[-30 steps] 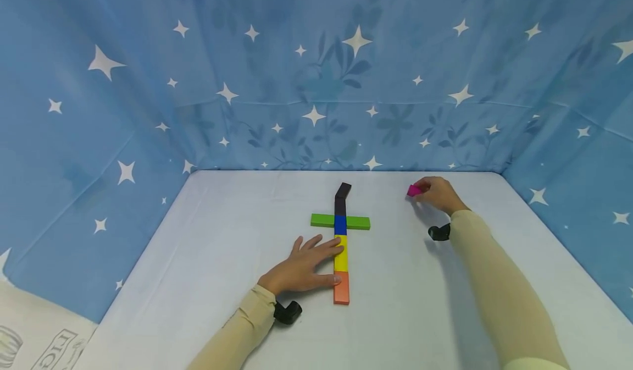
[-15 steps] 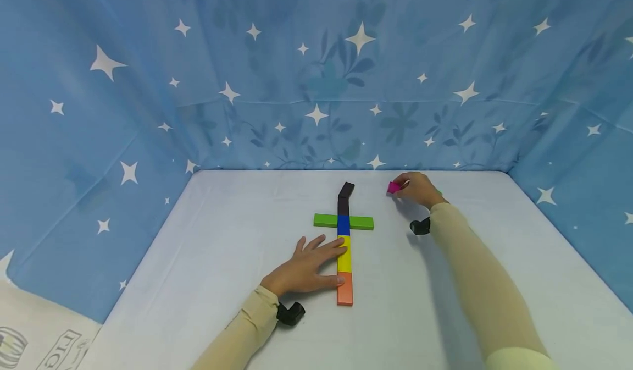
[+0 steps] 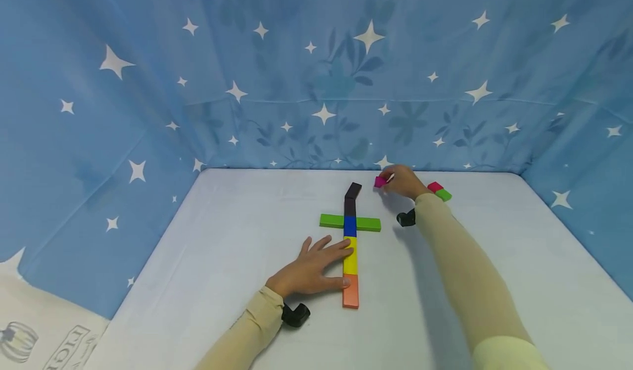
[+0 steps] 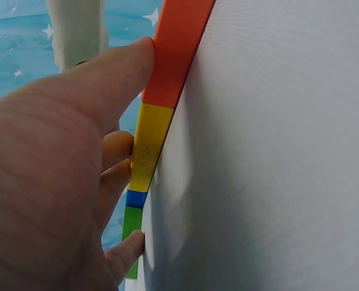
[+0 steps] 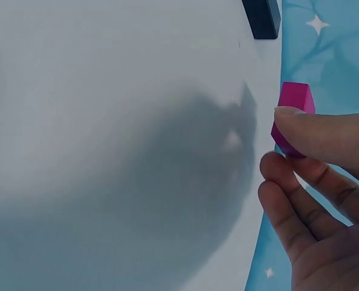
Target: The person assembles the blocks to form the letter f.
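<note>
My left hand [image 3: 311, 271] lies beside a column of blocks, its fingers spread, fingertips on the yellow block [image 3: 350, 263] and thumb on the orange block [image 3: 350, 296]. In the left wrist view the thumb touches the orange block's side. Above the yellow, a blue block [image 3: 350, 226] sits between two green arms, a left green piece [image 3: 332, 220] and a right green piece [image 3: 368, 224]. A dark block [image 3: 350, 206] continues the column, topped by a tilted dark block [image 3: 353, 190]. My right hand [image 3: 403, 182] pinches a magenta block [image 5: 296, 94] above the table's far edge, right of the tilted block.
Behind the right forearm lie a red block [image 3: 435, 186] and a green block [image 3: 443, 194], touching. A blue star-patterned curtain [image 3: 277, 84] rises at the far edge of the white table [image 3: 237, 210]. Printed cloth [image 3: 44, 337] covers the lower left.
The right hand has carried the magenta block left and slightly farther back. The red and green blocks have come into view behind the forearm. The left hand stays on the column.
</note>
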Tool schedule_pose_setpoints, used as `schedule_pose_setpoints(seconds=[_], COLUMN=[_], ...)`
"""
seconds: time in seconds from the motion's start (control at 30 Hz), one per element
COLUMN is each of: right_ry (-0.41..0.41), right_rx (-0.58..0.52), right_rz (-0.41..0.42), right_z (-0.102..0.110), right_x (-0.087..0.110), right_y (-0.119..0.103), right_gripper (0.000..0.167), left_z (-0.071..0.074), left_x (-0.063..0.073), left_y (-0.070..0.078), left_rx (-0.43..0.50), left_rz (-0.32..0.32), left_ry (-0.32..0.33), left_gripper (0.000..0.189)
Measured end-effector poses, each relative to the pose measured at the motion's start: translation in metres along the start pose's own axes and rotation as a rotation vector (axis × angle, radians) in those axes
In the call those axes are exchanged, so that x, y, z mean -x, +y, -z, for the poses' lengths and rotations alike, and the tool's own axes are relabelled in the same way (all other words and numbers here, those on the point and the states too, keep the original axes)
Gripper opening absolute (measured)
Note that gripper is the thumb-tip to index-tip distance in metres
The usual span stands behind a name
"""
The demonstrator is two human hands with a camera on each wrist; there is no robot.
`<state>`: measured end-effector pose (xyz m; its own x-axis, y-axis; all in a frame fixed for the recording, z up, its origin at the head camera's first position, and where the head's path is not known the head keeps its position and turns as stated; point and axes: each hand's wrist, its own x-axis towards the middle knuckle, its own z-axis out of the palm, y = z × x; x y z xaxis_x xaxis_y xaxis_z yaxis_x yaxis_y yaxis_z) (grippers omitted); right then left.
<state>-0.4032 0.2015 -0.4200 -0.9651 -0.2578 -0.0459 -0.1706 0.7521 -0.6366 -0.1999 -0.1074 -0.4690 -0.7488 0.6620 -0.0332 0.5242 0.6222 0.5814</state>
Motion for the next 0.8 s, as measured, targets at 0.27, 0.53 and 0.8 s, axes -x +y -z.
schedule_pose_setpoints(seconds=[0.27,0.53,0.8], right_ry=[-0.029,-0.068,-0.05], right_rx=[0.058,0.094,0.104], right_rz=[0.063,0.01,0.09], right_z=[-0.016,-0.024,-0.026], right_x=[-0.017,-0.024,-0.034], right_y=[-0.006,-0.01,-0.007], right_gripper=[0.038,0.036,0.034], left_z=[-0.001,-0.003,-0.001], left_x=[-0.001,-0.001,-0.001], left_y=[0.001,0.001,-0.001], left_rx=[-0.003,-0.013,-0.023], left_rz=[0.012,0.016,0.013], left_ry=[0.003,-0.01,-0.003], left_gripper=[0.074,0.073,0.073])
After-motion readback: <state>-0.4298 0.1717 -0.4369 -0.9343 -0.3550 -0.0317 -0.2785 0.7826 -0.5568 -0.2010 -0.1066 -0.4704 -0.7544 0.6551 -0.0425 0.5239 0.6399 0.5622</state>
